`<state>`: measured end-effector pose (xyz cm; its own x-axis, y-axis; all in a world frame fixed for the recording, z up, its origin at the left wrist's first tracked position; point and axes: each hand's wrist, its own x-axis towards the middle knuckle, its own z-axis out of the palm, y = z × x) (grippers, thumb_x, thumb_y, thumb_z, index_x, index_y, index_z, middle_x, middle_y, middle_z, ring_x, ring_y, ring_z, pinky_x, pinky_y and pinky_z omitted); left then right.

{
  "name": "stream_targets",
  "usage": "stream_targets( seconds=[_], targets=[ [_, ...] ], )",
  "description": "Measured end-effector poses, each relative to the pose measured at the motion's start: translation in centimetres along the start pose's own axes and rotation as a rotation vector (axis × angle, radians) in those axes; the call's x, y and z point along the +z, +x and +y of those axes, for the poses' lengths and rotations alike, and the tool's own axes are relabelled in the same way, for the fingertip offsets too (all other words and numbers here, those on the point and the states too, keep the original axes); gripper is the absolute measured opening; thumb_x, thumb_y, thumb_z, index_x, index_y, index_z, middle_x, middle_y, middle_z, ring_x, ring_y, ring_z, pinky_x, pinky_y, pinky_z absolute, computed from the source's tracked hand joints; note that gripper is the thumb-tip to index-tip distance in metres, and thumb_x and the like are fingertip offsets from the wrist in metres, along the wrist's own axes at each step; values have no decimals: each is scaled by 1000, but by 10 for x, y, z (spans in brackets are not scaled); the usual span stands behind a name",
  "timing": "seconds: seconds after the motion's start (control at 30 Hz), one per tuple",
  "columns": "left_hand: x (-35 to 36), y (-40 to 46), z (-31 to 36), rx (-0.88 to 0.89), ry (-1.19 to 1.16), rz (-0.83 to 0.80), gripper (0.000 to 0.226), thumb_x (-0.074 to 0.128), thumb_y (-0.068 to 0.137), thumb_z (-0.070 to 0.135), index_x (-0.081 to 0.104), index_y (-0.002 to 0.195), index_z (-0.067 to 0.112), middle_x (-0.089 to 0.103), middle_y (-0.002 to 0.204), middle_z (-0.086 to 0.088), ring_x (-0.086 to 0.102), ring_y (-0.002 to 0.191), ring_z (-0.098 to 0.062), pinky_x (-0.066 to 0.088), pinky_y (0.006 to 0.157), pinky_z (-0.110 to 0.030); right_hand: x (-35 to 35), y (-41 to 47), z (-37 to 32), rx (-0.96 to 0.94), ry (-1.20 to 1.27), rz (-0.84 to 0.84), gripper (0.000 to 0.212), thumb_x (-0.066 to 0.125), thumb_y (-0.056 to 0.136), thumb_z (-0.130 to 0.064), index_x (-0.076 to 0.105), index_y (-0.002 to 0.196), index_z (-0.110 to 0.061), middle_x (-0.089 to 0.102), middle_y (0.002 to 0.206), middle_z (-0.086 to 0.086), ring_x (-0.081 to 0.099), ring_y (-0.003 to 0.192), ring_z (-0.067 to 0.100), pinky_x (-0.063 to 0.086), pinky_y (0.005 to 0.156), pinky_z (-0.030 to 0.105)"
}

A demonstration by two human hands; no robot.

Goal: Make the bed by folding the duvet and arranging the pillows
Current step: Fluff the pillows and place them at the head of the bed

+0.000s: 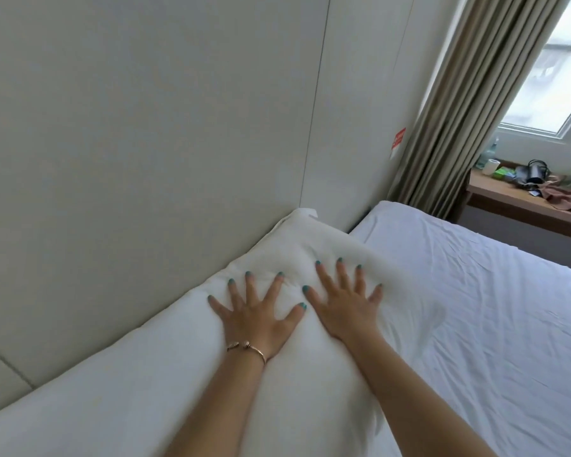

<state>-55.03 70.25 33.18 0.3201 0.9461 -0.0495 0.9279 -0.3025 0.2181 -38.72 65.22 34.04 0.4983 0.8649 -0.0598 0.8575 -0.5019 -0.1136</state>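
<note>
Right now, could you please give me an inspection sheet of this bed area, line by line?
Surface: bed covered by a wrinkled white sheet, bare on the window side.
Job's things: one white pillow lying along the padded headboard; no duvet in view.
Clutter: desk by the window carries a cup, a black device, a crumpled brown cloth and small items.
Grips: left hand and right hand both flat, fingers spread, pressing on the pillow; a bracelet on the left wrist.
Cables: a dark cord seems to loop from the black device; unclear.
Surroundings: beige curtain, window, red sticker on the wall.
</note>
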Motion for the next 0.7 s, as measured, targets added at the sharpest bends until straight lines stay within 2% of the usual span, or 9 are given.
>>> stream_targets(
  seconds=[0.23, 0.27, 0.33, 0.37, 0.4, 0.43, 0.5, 0.6, 0.7],
  targets=[
    [58, 39, 2, 33, 33, 84, 83, -3, 64, 89, -7, 142, 60, 0, 162, -1, -2, 146, -36, -7, 101, -71, 54, 32, 3, 39, -40, 45, 71, -6, 77, -76, -19, 144, -53, -21, 159, -10, -24, 145, 27, -14, 108, 65],
    [65, 41, 2, 38, 37, 102, 80, 0, 67, 90, 2, 142, 62, 9, 161, -2, 7, 146, -38, -2, 101, -71, 57, 33, 3, 40, -43, 57, 71, -5, 78, -75, -19, 144, -53, -22, 159, -10, -24, 145, 28, -15, 107, 65],
    [72, 44, 2, 55, -14, 97, 75, 10, 72, 89, 32, 137, 59, 40, 150, -7, 35, 135, -43, 13, 97, -74, 62, 34, 5, 42, -45, 61, 68, -1, 82, -74, -17, 145, -52, -21, 159, -10, -24, 145, 28, -16, 107, 65],
    [73, 45, 3, 65, -31, 97, 76, 9, 72, 89, 37, 136, 58, 46, 145, -7, 41, 131, -43, 17, 96, -75, 65, 34, 6, 47, -42, 62, 68, 1, 83, -74, -16, 145, -52, -21, 160, -10, -24, 145, 28, -16, 107, 65],
    [69, 42, 5, 53, -18, 47, 79, 3, 70, 90, 30, 138, 60, 39, 150, -6, 35, 135, -42, 14, 98, -74, 67, 34, 8, 51, -38, 65, 67, 2, 83, -74, -16, 145, -53, -21, 160, -11, -24, 145, 28, -16, 107, 64],
    [67, 40, 6, 40, 8, 41, 83, -5, 65, 91, 13, 141, 63, 23, 158, -3, 20, 142, -39, 6, 100, -73, 66, 33, 9, 53, -32, 64, 68, 2, 83, -74, -16, 145, -53, -21, 159, -11, -24, 145, 27, -16, 107, 64],
    [61, 36, 7, 33, 15, -2, 85, -5, 63, 92, -10, 141, 59, -3, 162, 2, -2, 147, -33, -4, 103, -70, 59, 31, 12, 46, -18, 43, 67, 4, 84, -75, -17, 144, -54, -21, 159, -12, -24, 145, 27, -15, 108, 64],
    [24, 23, 8, 62, 6, -146, 78, 13, 75, 87, -10, 143, 57, -10, 161, 1, -6, 147, -30, -5, 107, -68, 37, 28, 17, 35, -8, -36, 67, 6, 85, -78, -16, 144, -55, -21, 159, -13, -22, 146, 26, -12, 109, 65],
    [-24, -13, -1, 122, 83, -218, 72, 12, 82, 81, -3, 147, 53, -5, 162, -2, -3, 148, -26, -7, 110, -63, 3, 25, 19, 62, -20, -122, 68, 7, 85, -78, -15, 145, -54, -22, 159, -12, -21, 146, 27, -10, 108, 68]
  ],
)
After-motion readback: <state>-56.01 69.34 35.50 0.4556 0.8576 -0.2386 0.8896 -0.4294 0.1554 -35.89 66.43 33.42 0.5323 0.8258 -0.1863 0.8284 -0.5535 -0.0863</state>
